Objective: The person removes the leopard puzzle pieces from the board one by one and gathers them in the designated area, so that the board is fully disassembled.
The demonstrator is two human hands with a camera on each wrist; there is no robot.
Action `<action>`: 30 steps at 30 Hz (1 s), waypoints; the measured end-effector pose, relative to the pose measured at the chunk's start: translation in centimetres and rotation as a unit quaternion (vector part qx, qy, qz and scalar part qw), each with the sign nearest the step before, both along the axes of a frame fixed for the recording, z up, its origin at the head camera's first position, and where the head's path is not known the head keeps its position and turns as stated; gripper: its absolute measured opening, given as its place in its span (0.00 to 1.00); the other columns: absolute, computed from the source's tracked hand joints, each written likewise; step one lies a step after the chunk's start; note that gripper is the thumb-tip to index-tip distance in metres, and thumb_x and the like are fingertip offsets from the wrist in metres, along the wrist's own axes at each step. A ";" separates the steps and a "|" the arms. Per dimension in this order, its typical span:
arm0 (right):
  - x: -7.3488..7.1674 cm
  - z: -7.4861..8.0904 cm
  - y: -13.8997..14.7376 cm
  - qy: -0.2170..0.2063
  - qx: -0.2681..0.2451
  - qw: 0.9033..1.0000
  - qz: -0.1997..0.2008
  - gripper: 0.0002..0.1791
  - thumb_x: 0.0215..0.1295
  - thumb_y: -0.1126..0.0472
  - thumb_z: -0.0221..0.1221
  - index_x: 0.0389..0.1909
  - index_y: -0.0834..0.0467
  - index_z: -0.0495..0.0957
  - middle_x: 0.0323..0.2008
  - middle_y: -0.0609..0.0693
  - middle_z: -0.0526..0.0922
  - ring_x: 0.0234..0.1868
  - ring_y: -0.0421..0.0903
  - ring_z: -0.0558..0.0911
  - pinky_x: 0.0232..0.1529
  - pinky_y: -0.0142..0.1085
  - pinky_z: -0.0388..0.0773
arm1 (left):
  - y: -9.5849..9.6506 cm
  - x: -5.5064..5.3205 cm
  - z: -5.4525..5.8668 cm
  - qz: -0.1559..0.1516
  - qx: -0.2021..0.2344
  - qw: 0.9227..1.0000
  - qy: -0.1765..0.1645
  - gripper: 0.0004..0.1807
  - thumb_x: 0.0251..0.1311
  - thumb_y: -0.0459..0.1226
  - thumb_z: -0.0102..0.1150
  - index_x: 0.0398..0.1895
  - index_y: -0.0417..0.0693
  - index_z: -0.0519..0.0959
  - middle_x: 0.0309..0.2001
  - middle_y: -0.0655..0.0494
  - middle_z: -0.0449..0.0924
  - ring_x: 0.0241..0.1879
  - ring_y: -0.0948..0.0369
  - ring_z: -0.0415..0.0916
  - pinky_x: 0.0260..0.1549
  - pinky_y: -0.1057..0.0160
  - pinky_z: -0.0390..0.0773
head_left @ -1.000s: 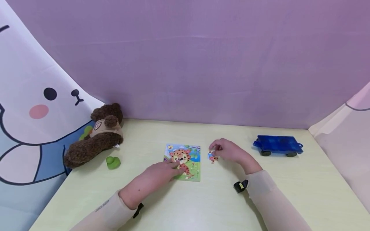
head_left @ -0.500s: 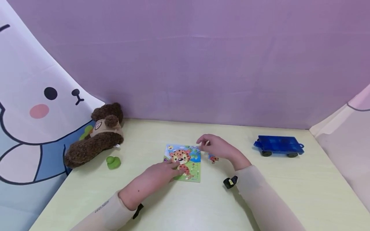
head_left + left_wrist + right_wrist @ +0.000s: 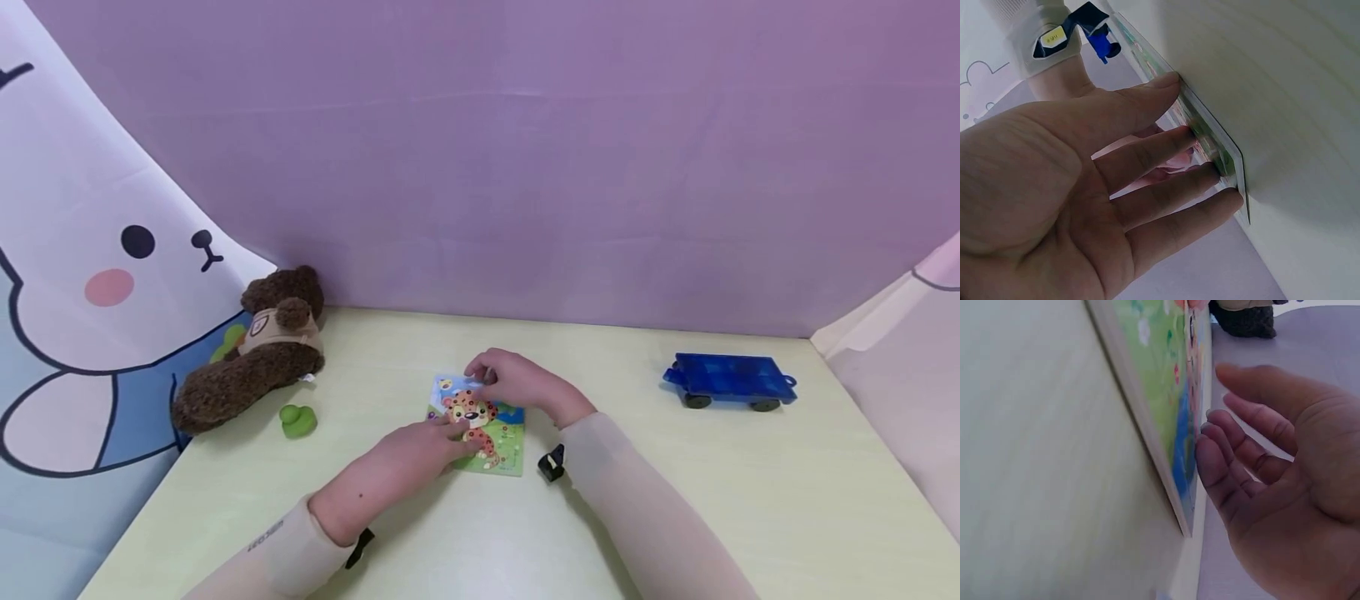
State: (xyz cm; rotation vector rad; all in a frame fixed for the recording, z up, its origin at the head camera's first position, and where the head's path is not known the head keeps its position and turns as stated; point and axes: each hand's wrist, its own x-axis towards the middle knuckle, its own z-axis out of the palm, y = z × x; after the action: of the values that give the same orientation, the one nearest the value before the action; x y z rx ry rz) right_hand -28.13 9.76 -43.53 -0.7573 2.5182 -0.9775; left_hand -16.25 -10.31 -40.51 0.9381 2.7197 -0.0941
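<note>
A thin picture puzzle board [image 3: 506, 454] showing a spotted cartoon leopard lies flat at the middle of the table. My left hand [image 3: 416, 450] rests on its lower left part. In the left wrist view, the straight fingers [image 3: 1166, 219] touch the picture and the thumb lies at the board's edge. My right hand [image 3: 517, 383] is over the upper right part, covering some of the picture. In the right wrist view, its bent fingers [image 3: 1213, 462] come right to the board's surface, the thumb stands apart, and no piece shows between them.
A blue toy wagon [image 3: 731, 379] with black wheels stands at the right. To the left are a small green toy [image 3: 297, 422] and a brown plush bear [image 3: 247, 375]. Purple cloth [image 3: 540, 167] hangs along the table's back edge.
My right hand has moved left, from beside the small mouse-picture piece to over the board's upper part. That piece is now hidden in the head view. My left hand has stayed on the board.
</note>
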 end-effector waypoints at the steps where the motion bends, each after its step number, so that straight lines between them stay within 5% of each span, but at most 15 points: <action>1: -0.1 -0.1 -0.1 -0.001 0.001 1.000 0.006 0.18 0.73 0.58 0.68 0.61 0.55 0.83 0.53 0.50 0.85 0.54 0.46 0.83 0.62 0.44 0.85 | 0.1 0.0 0.0 0.001 -0.002 1.000 -0.001 0.28 0.74 0.31 0.61 0.73 0.66 0.79 0.78 0.54 0.74 0.78 0.48 0.71 0.71 0.47 0.81; 30: -0.7 0.7 -0.6 0.012 0.066 0.997 0.044 0.15 0.68 0.53 0.73 0.53 0.51 0.86 0.56 0.48 0.80 0.56 0.47 0.78 0.67 0.47 0.80 | -0.1 -0.2 -0.3 -0.010 -0.007 1.000 0.011 0.27 0.75 0.32 0.60 0.72 0.65 0.79 0.77 0.53 0.75 0.76 0.48 0.74 0.69 0.48 0.83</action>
State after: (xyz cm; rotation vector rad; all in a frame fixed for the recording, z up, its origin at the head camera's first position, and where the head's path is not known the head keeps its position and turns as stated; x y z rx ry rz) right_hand -28.81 9.12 -42.81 -0.8360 2.5167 -0.7694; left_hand -16.46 -10.39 -40.78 0.9650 2.7268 -0.1274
